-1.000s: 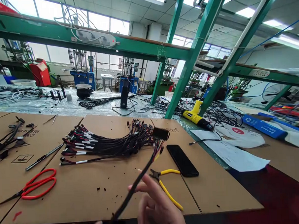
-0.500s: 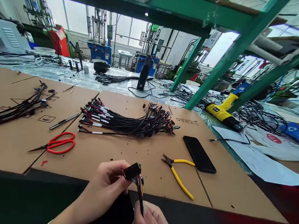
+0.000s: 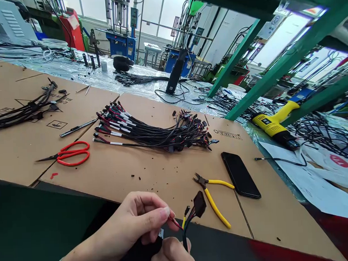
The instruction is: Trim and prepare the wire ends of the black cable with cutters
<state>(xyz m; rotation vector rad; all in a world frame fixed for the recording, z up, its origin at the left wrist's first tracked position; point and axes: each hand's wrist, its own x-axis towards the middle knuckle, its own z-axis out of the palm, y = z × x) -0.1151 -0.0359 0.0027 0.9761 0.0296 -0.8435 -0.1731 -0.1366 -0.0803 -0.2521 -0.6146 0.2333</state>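
Note:
My left hand (image 3: 137, 222) pinches the thin coloured wires of a short cable harness (image 3: 189, 218) just behind its black connector (image 3: 199, 204). My right hand (image 3: 172, 255) sits at the bottom edge and grips the black sleeved part of the same harness, whose free end sticks up to the right. Both hands are at the near edge of the cardboard-covered bench (image 3: 153, 177). A bundle of similar harnesses (image 3: 153, 133) lies farther back on the cardboard. Yellow-handled cutters (image 3: 213, 196) lie just right of my hands.
A black phone (image 3: 241, 174) lies beside the cutters. Red scissors (image 3: 68, 154) and a metal rod (image 3: 77, 128) lie at the left, with another dark cable bundle (image 3: 26, 110) beyond. A yellow heat gun (image 3: 273, 126), papers (image 3: 311, 186) and green frame posts (image 3: 247, 81) stand right.
The camera tilted down and the bench moved up in view. My left hand slid from the connector back onto the thin wires, and the connector now tilts up to the right.

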